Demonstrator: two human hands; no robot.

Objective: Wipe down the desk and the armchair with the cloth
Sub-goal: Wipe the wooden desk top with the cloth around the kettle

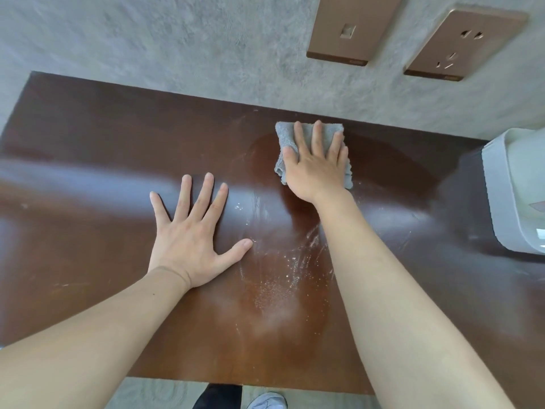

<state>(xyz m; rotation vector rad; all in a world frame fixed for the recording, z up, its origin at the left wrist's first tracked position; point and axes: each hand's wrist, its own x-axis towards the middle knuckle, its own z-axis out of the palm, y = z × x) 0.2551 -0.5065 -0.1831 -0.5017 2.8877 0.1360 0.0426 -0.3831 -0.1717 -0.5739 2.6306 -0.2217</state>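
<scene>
A dark brown glossy desk (88, 160) fills the view, butted against a grey wall. My right hand (317, 163) lies flat on a folded grey cloth (284, 135), pressing it onto the desk near the back edge. Only the cloth's top, left and right margins show around my fingers. My left hand (194, 231) rests palm down on the bare desk, fingers spread, holding nothing. White dust and smear marks (280, 278) cover the desk between my forearms. No armchair is in view.
A white plastic box (501, 202) stands on the desk at the right edge. Two bronze wall plates, a switch (354, 31) and a socket (464, 44), sit on the wall above. Below the desk's front edge my shoe (267, 401) shows on the floor.
</scene>
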